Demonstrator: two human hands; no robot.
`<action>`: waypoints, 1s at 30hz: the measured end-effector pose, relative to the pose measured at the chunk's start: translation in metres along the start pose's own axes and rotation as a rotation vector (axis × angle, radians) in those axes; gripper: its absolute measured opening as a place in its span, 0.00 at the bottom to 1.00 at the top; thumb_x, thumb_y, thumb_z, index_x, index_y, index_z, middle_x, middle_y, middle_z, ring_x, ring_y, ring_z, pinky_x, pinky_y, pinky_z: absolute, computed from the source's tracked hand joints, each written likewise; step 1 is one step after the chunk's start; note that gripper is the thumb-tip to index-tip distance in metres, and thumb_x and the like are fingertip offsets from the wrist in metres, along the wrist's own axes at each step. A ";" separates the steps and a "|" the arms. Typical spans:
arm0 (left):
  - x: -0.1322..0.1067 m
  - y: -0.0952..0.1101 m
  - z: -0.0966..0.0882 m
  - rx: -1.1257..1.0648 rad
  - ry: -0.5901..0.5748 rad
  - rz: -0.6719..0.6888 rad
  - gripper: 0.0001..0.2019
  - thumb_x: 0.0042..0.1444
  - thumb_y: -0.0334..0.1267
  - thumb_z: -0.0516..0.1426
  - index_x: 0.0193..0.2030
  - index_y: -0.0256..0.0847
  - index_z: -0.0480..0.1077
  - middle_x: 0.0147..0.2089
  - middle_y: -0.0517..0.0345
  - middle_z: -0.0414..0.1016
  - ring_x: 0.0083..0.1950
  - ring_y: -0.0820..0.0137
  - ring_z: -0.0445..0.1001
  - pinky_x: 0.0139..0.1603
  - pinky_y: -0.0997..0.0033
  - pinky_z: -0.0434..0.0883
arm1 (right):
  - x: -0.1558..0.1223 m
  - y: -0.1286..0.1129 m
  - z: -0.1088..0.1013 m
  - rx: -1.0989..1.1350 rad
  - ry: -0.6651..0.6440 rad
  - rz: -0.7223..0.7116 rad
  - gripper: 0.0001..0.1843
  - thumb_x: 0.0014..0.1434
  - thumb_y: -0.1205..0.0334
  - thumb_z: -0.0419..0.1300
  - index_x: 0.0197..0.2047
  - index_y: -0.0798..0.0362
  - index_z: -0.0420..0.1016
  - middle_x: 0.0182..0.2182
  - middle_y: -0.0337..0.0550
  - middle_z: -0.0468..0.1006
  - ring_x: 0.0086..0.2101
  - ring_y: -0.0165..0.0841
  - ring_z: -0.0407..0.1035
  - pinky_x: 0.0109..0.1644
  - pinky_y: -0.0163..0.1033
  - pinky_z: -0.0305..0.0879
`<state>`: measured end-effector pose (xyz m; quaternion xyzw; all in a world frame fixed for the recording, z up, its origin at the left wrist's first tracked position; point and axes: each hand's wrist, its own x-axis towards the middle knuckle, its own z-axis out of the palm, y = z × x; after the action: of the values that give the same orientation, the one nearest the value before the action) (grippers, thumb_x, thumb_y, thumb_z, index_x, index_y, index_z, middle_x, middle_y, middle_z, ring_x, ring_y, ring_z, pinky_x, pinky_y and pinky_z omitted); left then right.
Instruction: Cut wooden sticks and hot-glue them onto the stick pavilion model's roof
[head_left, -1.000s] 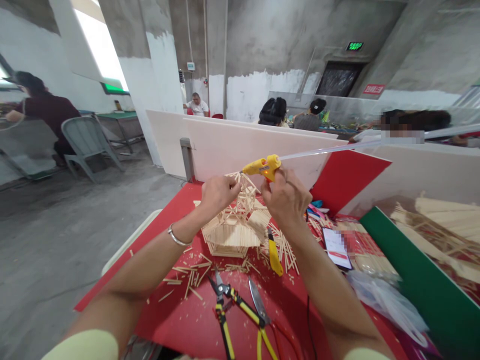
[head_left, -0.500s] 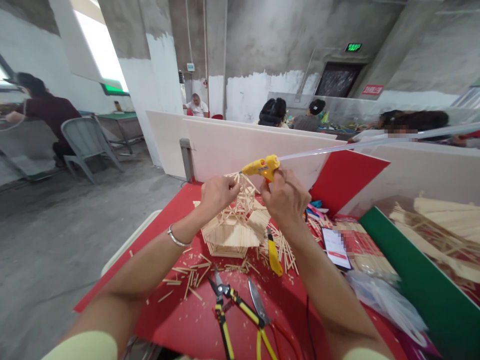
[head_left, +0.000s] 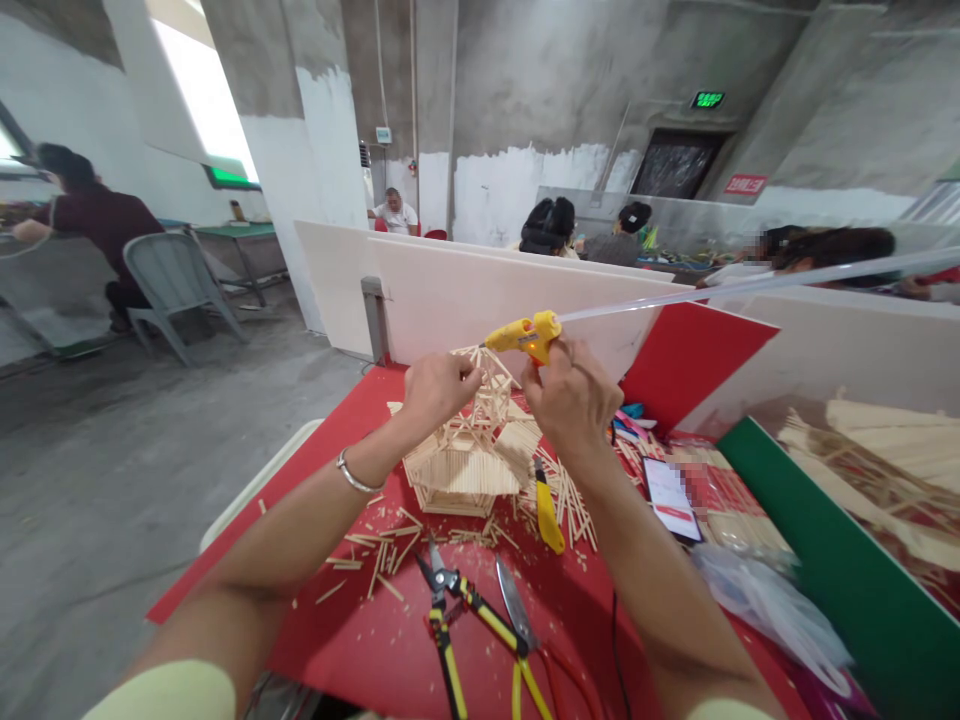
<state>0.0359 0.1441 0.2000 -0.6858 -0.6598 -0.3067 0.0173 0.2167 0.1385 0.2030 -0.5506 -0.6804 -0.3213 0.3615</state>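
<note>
A tiered building model (head_left: 465,470) made of thin wooden sticks stands on the red table. My right hand (head_left: 574,395) is wrapped round the handle of a yellow hot glue gun (head_left: 525,335), a long clear glue stick (head_left: 660,300) running out of its back. The gun's nozzle points left, at the peak of the model's open stick frame. My left hand (head_left: 442,388) is closed beside that upper frame, thumb and fingers pinched together; what they grip is too small to make out. Loose wooden sticks (head_left: 566,500) lie right of the model.
Nearer me lie yellow-and-black snips (head_left: 450,590), red-handled pliers (head_left: 517,605) and a yellow utility knife (head_left: 549,510). To the right are a phone (head_left: 671,497), a plastic bag (head_left: 772,605) and a green board (head_left: 832,540). A white partition (head_left: 465,295) stands behind; people sit beyond it.
Almost nothing differs. Both hands, the glue gun and the model keep their places; the view has shifted very slightly.
</note>
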 end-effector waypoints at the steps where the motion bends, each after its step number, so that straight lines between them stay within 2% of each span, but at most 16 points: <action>1: 0.000 0.000 0.000 -0.002 -0.006 -0.004 0.18 0.59 0.48 0.52 0.26 0.41 0.76 0.25 0.53 0.75 0.29 0.67 0.68 0.29 0.69 0.53 | 0.000 0.000 0.000 -0.003 -0.001 -0.003 0.19 0.67 0.54 0.50 0.55 0.55 0.69 0.39 0.47 0.76 0.35 0.33 0.66 0.34 0.40 0.52; 14: 0.000 0.000 -0.001 -0.002 -0.007 -0.004 0.18 0.58 0.49 0.52 0.25 0.42 0.75 0.24 0.54 0.73 0.27 0.67 0.67 0.29 0.68 0.52 | 0.000 0.000 -0.001 -0.019 0.005 0.005 0.19 0.67 0.55 0.50 0.56 0.55 0.68 0.39 0.46 0.75 0.34 0.34 0.65 0.34 0.40 0.52; 21: -0.003 -0.002 -0.002 -0.075 0.028 0.033 0.21 0.59 0.50 0.52 0.21 0.41 0.72 0.21 0.56 0.70 0.26 0.70 0.64 0.28 0.69 0.51 | 0.000 0.000 -0.004 -0.021 0.009 -0.009 0.19 0.66 0.54 0.50 0.55 0.55 0.68 0.39 0.47 0.75 0.35 0.34 0.66 0.34 0.39 0.52; 26: -0.014 -0.003 -0.021 -0.185 0.089 0.036 0.23 0.60 0.51 0.52 0.20 0.39 0.69 0.20 0.58 0.67 0.26 0.71 0.63 0.28 0.69 0.54 | -0.005 0.001 -0.009 -0.038 0.002 0.022 0.20 0.68 0.50 0.49 0.54 0.54 0.68 0.39 0.47 0.76 0.35 0.34 0.66 0.34 0.39 0.52; 30: -0.042 -0.009 -0.041 -0.295 0.229 0.034 0.18 0.59 0.49 0.54 0.25 0.40 0.71 0.24 0.58 0.71 0.28 0.72 0.66 0.32 0.71 0.60 | -0.023 0.006 -0.022 -0.063 -0.013 0.070 0.24 0.67 0.46 0.49 0.56 0.54 0.66 0.40 0.47 0.75 0.36 0.35 0.67 0.34 0.40 0.53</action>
<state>0.0140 0.0900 0.2115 -0.6524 -0.5899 -0.4758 -0.0032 0.2290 0.1099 0.1957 -0.5872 -0.6527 -0.3261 0.3504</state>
